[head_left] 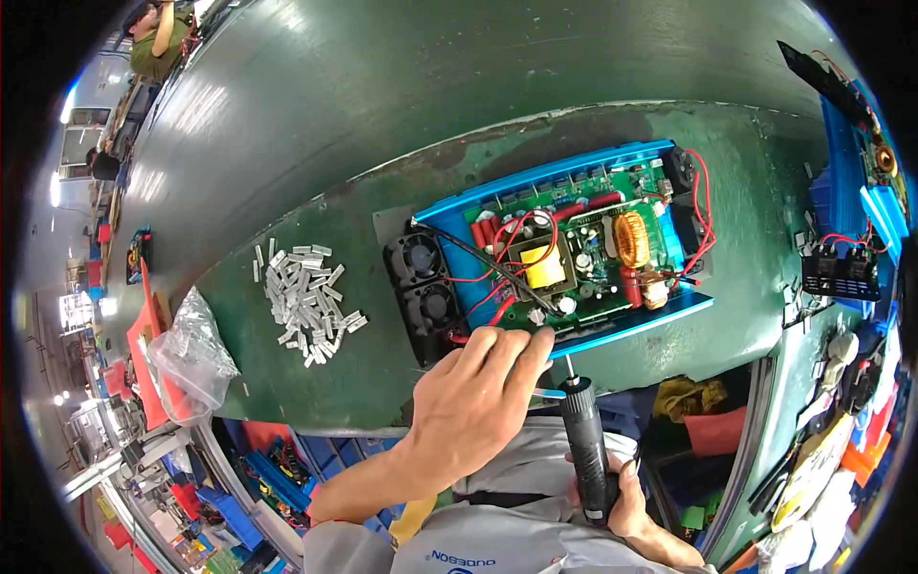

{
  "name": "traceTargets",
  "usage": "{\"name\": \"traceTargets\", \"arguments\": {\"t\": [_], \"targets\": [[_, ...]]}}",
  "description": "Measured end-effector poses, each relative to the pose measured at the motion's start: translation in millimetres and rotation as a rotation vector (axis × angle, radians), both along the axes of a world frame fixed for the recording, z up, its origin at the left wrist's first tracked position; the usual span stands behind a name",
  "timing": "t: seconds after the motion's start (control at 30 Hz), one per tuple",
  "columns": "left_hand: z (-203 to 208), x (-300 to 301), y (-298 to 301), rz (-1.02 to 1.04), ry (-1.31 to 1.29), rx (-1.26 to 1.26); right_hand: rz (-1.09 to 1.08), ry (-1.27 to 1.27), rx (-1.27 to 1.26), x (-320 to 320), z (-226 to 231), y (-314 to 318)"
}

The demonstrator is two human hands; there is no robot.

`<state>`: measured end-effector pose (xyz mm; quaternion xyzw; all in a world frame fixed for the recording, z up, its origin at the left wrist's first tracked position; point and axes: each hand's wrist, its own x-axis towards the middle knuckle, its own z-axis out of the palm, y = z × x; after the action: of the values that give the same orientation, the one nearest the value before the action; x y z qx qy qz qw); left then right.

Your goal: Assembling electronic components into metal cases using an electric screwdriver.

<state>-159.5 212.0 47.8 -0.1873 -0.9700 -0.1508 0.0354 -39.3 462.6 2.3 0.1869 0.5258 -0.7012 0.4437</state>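
– While the right hand (627, 502) grasps the driver (585, 445), where does the case (545, 187) lie?
– At twelve o'clock from that grip, with the driver's bit (571, 367) pointing at its near wall (636, 326).
– And the left hand (475, 387)?
– Its fingers (526, 365) are at that wall, around the case's seven o'clock; whether they pinch anything, I cannot tell. From that hand, fans (418, 259) sit at eleven o'clock, metal pieces (304, 298) at ten.
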Motion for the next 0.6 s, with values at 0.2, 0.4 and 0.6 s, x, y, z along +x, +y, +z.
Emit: {"name": "traceTargets", "arguments": {"t": [0.2,0.4,0.6], "targets": [[0.9,-5.0,-1.1,-0.022,-0.023,0.005,0.05,0.009,0.008,-9.3,1.8,1.2],[5.4,-10.6,-4.4,-0.073,-0.065,0.011,-0.005,-0.035,-0.173,-5.5,-15.6,0.4],[15.5,-16.7,-5.7,-0.116,-0.093,0.009,0.017,-0.255,-0.421,-10.6,-24.7,9.8]]}}
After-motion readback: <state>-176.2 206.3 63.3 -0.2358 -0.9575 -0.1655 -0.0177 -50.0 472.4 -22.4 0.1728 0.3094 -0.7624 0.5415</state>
